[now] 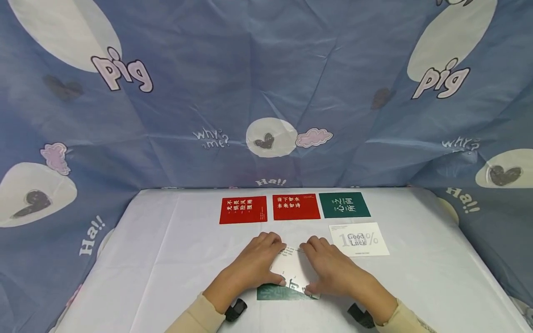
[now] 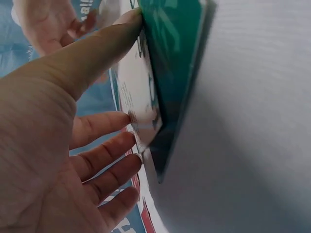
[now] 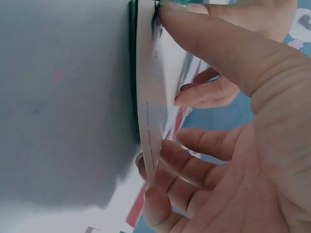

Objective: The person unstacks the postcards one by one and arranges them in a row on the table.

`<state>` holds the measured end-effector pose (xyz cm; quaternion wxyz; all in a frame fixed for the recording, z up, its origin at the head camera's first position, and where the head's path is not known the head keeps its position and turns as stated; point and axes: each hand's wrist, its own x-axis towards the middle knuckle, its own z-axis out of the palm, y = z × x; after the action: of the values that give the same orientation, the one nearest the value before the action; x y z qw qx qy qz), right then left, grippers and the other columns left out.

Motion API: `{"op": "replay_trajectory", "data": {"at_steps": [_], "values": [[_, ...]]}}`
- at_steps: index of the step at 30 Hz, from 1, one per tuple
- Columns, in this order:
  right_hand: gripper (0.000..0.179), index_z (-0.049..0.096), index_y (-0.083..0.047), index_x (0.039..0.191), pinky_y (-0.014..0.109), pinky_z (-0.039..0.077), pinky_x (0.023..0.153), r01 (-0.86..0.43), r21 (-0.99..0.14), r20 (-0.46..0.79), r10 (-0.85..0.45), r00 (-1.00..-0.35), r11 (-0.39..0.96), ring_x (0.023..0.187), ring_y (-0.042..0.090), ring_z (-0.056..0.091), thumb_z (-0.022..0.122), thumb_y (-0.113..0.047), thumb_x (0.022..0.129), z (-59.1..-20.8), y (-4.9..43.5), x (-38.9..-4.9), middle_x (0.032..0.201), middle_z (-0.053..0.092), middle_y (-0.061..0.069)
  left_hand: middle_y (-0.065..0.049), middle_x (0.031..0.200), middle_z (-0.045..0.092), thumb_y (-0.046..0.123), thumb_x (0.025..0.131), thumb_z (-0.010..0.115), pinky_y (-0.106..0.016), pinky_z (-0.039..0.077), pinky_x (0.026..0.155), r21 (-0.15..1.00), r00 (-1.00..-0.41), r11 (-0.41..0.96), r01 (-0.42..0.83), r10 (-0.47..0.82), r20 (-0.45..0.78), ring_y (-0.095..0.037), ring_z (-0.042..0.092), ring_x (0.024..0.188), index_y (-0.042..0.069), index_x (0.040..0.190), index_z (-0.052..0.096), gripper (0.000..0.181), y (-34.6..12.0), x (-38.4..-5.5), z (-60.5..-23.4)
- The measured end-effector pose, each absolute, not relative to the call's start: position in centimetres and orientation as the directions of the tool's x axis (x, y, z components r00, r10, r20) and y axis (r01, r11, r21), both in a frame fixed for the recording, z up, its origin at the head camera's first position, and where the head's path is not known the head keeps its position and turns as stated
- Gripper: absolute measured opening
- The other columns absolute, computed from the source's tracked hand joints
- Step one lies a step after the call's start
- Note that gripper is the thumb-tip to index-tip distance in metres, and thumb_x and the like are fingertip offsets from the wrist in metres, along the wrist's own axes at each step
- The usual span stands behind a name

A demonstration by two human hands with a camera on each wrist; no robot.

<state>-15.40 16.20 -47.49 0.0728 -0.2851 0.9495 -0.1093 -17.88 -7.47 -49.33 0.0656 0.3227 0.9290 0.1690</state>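
A white card [image 1: 293, 263] printed with small text and large dark characters lies between both hands at the front middle of the table. It sits slantwise over a green card [image 1: 275, 293], whose near strip shows below it. My left hand [image 1: 259, 262] holds the white card at its left side, thumb on the near edge and fingertips at the far edge. My right hand [image 1: 333, 269] grips the opposite side the same way. The right wrist view shows the white card [image 3: 150, 92] standing slightly off the green one at its far end.
Behind the hands, two red cards [image 1: 243, 210] and a dark green card [image 1: 344, 205] form a row. A white "Good Luck" card [image 1: 374, 240] lies in front of the row's right end. Blue printed fabric [image 1: 233, 171] rises behind the white tabletop [image 1: 179, 259].
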Motion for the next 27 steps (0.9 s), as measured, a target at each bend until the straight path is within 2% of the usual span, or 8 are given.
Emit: {"op": "replay_trajectory", "data": {"at_steps": [3,6,12,18,23,27], "values": [[0.105,0.053,-0.004,0.147,0.047,0.051,0.099,-0.524,-0.226,-0.1,-0.555,-0.826,0.821,0.114,0.022,0.049,0.1,-0.044,0.062,-47.1,16.0,-15.2,0.129,0.056,0.006,-0.001,0.135,0.056,0.045,0.074,0.095,-0.037,0.045,0.11,0.336,-0.782,0.739,0.583,0.623,-0.013,-0.019,0.049,0.123,0.011,0.142,0.065,0.081,-7.4,-17.8,-49.2],[0.112,0.052,-0.006,0.15,0.045,0.048,0.097,-0.539,-0.184,-0.125,-0.563,-0.817,0.822,0.116,0.023,0.048,0.101,-0.048,0.059,-46.7,15.8,-14.8,0.132,0.056,0.006,-0.001,0.134,0.056,0.046,0.074,0.094,-0.038,0.045,0.11,0.32,-0.783,0.745,0.585,0.621,-0.014,-0.02,0.049,0.123,0.012,0.142,0.065,0.081,-7.4,-17.7,-49.1],[0.105,0.053,-0.007,0.149,0.046,0.047,0.095,-0.567,-0.124,-0.133,-0.58,-0.804,0.814,0.119,0.027,0.048,0.1,-0.041,0.061,-46.4,15.6,-14.0,0.136,0.057,0.009,-0.001,0.134,0.057,0.048,0.075,0.093,-0.038,0.045,0.11,0.303,-0.779,0.743,0.597,0.627,-0.001,-0.019,0.05,0.122,0.012,0.142,0.065,0.081,-7.6,-17.7,-49.3],[0.096,0.052,-0.002,0.149,0.054,0.046,0.106,-0.547,-0.187,-0.134,-0.573,-0.809,0.816,0.125,0.03,0.048,0.095,-0.03,0.068,-46.5,16.0,-13.9,0.143,0.056,0.011,-0.001,0.14,0.057,0.053,0.074,0.092,-0.04,0.043,0.113,0.308,-0.768,0.728,0.612,0.641,0.012,-0.02,0.05,0.127,0.011,0.144,0.063,0.087,-8.1,-17.5,-49.8],[0.094,0.05,-0.003,0.151,0.053,0.043,0.111,-0.525,-0.237,-0.121,-0.561,-0.819,0.817,0.131,0.029,0.047,0.093,-0.024,0.07,-46.8,17.0,-13.9,0.147,0.054,0.009,-0.001,0.15,0.054,0.057,0.074,0.091,-0.043,0.039,0.118,0.344,-0.768,0.719,0.604,0.64,0.011,-0.021,0.046,0.137,0.011,0.151,0.056,0.096,-8.5,-17.1,-50.2],[0.093,0.049,-0.005,0.152,0.052,0.043,0.11,-0.532,-0.249,-0.113,-0.57,-0.814,0.809,0.133,0.029,0.047,0.092,-0.022,0.071,-47.0,17.4,-13.9,0.148,0.054,0.007,-0.001,0.147,0.057,0.054,0.076,0.091,-0.043,0.038,0.118,0.347,-0.764,0.708,0.614,0.645,0.036,-0.021,0.048,0.136,0.011,0.151,0.055,0.093,-8.6,-16.8,-50.1]]}}
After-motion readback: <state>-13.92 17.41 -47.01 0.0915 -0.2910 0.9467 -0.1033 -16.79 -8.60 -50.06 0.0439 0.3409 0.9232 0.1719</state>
